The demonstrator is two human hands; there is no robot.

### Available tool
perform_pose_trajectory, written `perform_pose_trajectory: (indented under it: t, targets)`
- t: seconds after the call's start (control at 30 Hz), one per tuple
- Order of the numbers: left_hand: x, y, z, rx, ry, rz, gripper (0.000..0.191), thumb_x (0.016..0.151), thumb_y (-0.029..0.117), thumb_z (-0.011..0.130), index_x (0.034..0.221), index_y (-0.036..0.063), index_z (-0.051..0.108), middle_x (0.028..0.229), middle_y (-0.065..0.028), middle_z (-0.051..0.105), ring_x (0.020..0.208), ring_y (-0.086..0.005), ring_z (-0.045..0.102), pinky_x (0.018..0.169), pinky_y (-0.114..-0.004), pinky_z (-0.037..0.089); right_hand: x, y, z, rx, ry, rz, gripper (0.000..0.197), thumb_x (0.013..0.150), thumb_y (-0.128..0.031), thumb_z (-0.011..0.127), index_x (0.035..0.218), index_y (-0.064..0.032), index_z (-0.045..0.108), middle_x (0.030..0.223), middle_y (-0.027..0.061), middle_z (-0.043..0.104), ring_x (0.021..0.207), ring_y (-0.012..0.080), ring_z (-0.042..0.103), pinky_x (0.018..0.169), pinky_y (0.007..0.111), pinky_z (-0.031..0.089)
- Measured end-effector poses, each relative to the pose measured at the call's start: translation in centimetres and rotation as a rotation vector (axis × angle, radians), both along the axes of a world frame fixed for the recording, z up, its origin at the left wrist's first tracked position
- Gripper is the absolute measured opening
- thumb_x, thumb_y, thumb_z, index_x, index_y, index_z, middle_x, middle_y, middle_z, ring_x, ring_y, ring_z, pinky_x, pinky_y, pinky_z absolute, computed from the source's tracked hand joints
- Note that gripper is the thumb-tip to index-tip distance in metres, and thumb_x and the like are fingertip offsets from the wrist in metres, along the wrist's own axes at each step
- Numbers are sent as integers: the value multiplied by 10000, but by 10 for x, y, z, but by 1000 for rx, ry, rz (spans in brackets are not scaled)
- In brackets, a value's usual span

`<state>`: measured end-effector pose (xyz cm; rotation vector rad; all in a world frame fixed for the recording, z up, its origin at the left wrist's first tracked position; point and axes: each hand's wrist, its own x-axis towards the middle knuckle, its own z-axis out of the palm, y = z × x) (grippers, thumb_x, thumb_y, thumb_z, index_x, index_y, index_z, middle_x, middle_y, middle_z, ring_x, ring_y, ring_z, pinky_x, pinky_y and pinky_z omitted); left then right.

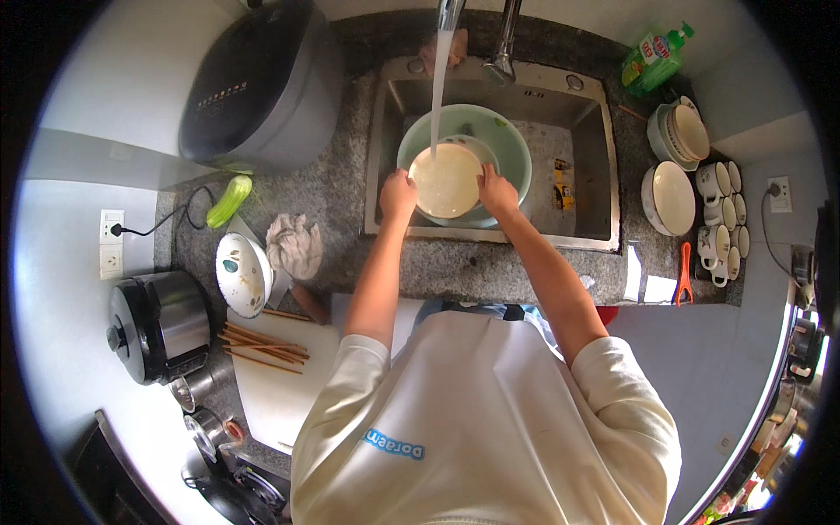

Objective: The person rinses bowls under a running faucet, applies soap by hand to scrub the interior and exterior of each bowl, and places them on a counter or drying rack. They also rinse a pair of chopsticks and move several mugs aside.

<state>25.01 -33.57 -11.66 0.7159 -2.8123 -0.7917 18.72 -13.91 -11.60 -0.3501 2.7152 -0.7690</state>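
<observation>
Water (436, 92) streams from the faucet (450, 14) into a pale cream bowl (447, 184). My left hand (398, 195) grips the bowl's left rim, and my right hand (497, 190) grips the right rim. Beneath the bowl is a light green plastic basin (520, 147), standing in the left part of a stainless steel sink (594, 203). Some dish shows inside the basin behind the bowl, mostly hidden by it. A small green scrap (500, 122) clings to the basin's far inner wall.
Stacked bowls (688, 133), a white bowl (668, 199), enamel mugs (714, 243) and an orange peeler (684, 272) sit right of the sink. Left are a crumpled cloth (294, 246), a patterned bowl (243, 275), a peeled green gourd (230, 200) and chopsticks (266, 346) on a white cutting board (275, 400).
</observation>
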Motion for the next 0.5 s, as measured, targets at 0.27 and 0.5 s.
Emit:
perform_pose_trajectory:
  t: [0.27,0.5]
  targets:
    - [0,2,2,16,17,23,158,739,138,483,814,16,551,822,-183,575,780,-342,554,657,-422,445,0,0,3,18,-20,-6,335,851,-292,367,1106,-79,406,827,199,595,750,375,570,667,466,445]
    - [1,2,4,33,18,30,155,739,137,479,798,13,549,795,-188,572,780,-351,549,647,-427,440,1,1,3,25,-28,-15,337,850,-300,364,1097,-77,418,841,200,594,770,376,568,688,462,446]
